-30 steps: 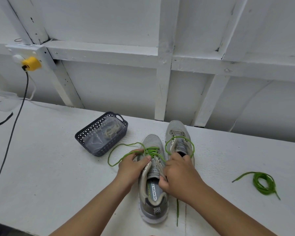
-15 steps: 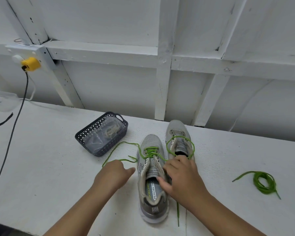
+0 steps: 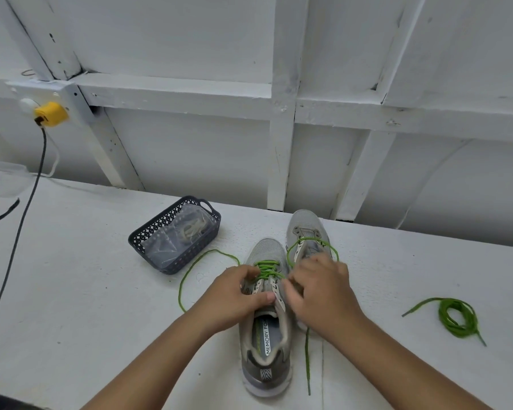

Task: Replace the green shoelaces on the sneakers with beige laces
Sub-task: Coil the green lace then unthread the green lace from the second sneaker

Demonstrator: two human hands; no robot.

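Wall (image 3: 190, 39): white-painted boards, scuffed and chipped in places.
Framing: a horizontal beam (image 3: 175, 94) crosses the wall; an upright post (image 3: 282, 137) and slanted braces (image 3: 116, 152) run down to the counter.
Counter (image 3: 71, 276): white, slightly rough surface, meeting the wall at the back.
Socket (image 3: 54, 88): white box on the beam at left, with a yellow plug (image 3: 51, 113) in it.
Cable (image 3: 18, 232): dark, hanging from the plug and trailing across the counter.
Light: even and soft, faint shadows.
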